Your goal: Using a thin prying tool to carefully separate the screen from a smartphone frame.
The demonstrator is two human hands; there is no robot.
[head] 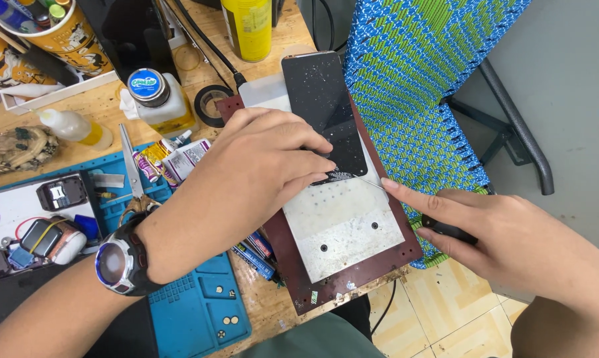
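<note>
A black phone screen (323,99), speckled with dust, lies on a metal plate (346,225) set in a dark red base (366,272). My left hand (260,166), a watch on its wrist, presses down on the lower end of the screen with the fingertips. My right hand (505,232) is off the table's right edge, index finger stretched toward the screen's lower corner. It grips a small black handle (449,230), and a thin wire (372,183) runs from the finger to the screen edge.
A blue work mat (200,305) holds small screws, tubes and scissors (132,166). A glue bottle (155,99), tape roll (210,105), yellow can (250,26) and cups stand behind. A woven blue-green chair (419,79) is to the right.
</note>
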